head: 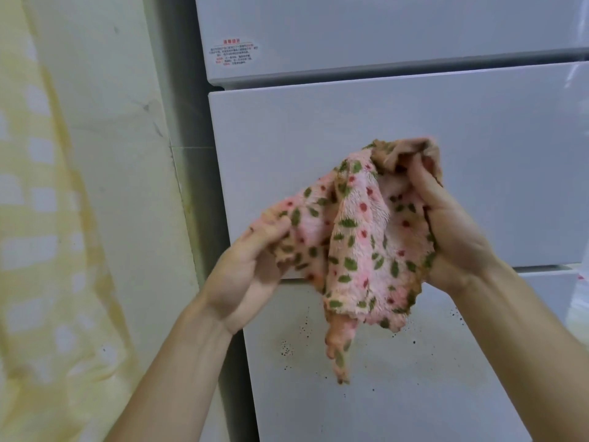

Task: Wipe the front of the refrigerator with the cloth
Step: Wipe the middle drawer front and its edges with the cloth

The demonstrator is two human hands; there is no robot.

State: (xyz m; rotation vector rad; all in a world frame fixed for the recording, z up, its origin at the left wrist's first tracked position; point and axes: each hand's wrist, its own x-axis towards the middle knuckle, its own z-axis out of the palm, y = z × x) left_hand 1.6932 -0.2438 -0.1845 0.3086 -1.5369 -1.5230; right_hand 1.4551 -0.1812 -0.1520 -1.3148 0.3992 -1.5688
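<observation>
A fluffy pink cloth with green leaves and red dots hangs crumpled between both hands, in front of the white refrigerator. My left hand pinches the cloth's left edge between thumb and fingers. My right hand grips its upper right part, fingers curled into the folds. The cloth's lower corner dangles over the bottom door, which carries scattered dark specks. The cloth hangs in the air, apart from the refrigerator front.
The refrigerator front has three stacked panels with dark gaps between them; a red-printed label sits on the top panel. A pale wall stands left of it. A yellow-and-white patterned fabric hangs at the far left.
</observation>
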